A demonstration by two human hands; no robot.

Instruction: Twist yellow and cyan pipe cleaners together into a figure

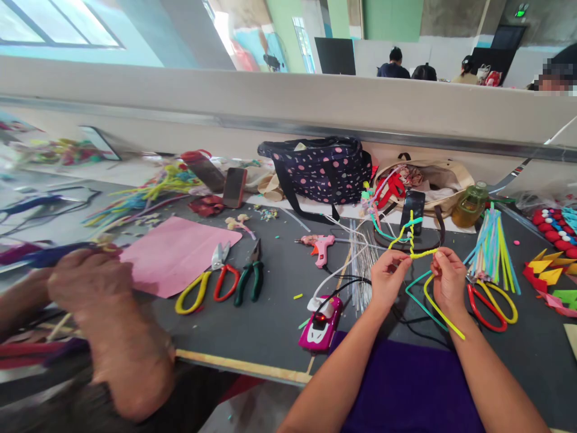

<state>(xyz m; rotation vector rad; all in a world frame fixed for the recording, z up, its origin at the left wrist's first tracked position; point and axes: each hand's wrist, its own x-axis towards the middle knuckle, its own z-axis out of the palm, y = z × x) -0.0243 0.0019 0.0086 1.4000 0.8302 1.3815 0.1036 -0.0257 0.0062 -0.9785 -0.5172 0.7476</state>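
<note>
Both of the person's hands are up over the dark grey table (279, 313), working a twist of pipe cleaners; the left hand (388, 278) has its fingertips pinched shut on the yellow pipe cleaner (417, 254) at its left end, and the right hand (448, 278) pinches the same piece at the other end, thumb pressed to forefinger; between them the yellow strand runs level, with a twisted yellow and teal stem rising from its middle; a teal pipe cleaner (417, 291) and the yellow tail loop down below the hands, the yellow tip reaching toward the right forearm; the whole bundle is held in the air above the table, just in front of a black phone (412, 210) propped upright; a purple sheet (406, 391) lies under the forearms; just right of the right hand lie scissors with red and yellow handles (493, 304), and beyond them a fan of pastel pipe cleaners (493, 246); to the left of the hands sit a magenta glue gun (321, 322) and a smaller pink glue gun (321, 246); farther left are green-handled pliers (250, 279) and a pink paper sheet (174, 252); a navy dotted bag (322, 168) stands at the back; at the far left another person's hand (90, 282) rests, blurred.
</note>
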